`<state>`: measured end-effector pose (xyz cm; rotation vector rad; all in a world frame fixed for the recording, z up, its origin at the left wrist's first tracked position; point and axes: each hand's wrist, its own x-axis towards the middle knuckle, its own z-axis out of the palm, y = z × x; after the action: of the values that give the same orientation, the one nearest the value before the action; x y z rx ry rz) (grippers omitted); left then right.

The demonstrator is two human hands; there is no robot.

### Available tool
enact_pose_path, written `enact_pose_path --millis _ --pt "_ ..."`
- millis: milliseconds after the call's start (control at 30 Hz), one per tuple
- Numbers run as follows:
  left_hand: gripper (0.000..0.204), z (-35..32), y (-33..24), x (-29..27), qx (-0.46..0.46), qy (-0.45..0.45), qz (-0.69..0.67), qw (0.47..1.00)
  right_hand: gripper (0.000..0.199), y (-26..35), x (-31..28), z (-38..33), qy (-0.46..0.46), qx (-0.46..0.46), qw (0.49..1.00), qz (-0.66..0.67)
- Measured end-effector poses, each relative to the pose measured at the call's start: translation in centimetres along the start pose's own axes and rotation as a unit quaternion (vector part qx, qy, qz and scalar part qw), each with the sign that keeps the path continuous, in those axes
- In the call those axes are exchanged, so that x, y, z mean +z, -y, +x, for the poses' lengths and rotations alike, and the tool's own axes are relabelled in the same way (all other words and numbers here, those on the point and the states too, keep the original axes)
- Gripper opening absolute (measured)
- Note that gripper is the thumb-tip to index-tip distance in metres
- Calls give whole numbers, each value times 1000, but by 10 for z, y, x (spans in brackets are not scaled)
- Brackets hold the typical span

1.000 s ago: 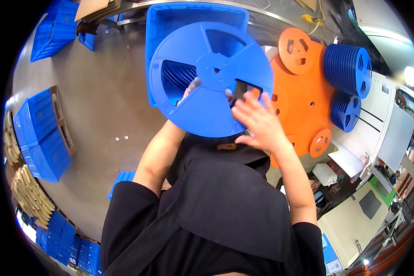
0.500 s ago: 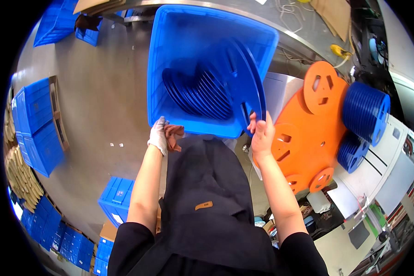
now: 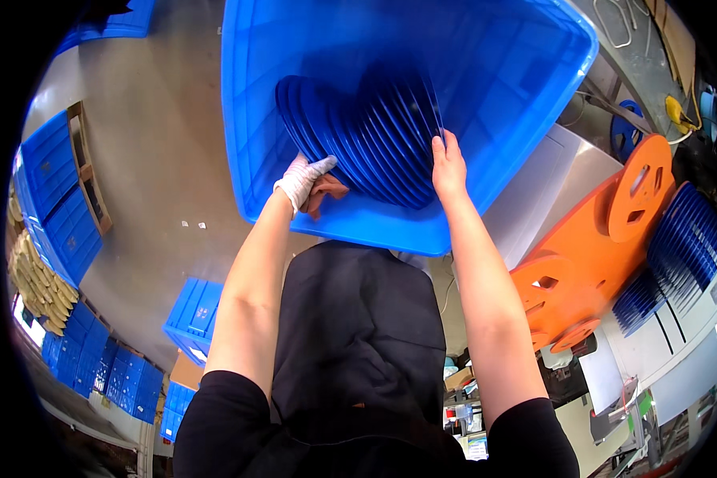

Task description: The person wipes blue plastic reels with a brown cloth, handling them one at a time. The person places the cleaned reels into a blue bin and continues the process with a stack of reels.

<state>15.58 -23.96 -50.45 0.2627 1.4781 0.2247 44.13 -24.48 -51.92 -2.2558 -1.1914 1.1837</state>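
Both hands reach into a big blue tub that holds a row of blue discs standing on edge, packed close, leaning against one another. The right hand, bare, rests on the rim of the nearest disc at the right end of the row, its fingers laid together over the edge and pressing on it. The left hand, in a white glove, lies at the lower left end of the row against the tub's floor; its fingers seem curled, though the glove and the discs hide whether they grip anything. A dark apron hangs between the forearms and covers the tub's near wall. To the right, outside the tub, orange reels lean against another stack of blue discs on a white cabinet. Blue crates stand on the floor at the left.
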Motion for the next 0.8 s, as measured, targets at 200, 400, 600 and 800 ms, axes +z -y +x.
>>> enact_pose_path --millis 200,400,600,800 --pt "96 35 -13 41 163 14 1 987 51 -28 -3 -6 16 81 980 180" --pt "101 41 -50 76 119 -24 237 964 63 -49 -12 -16 -13 173 927 332" --pt "98 37 -49 78 163 13 223 961 75 -20 4 -41 -35 248 885 393" --pt "90 22 -82 94 134 71 299 942 77 -37 21 -55 -72 262 833 482"
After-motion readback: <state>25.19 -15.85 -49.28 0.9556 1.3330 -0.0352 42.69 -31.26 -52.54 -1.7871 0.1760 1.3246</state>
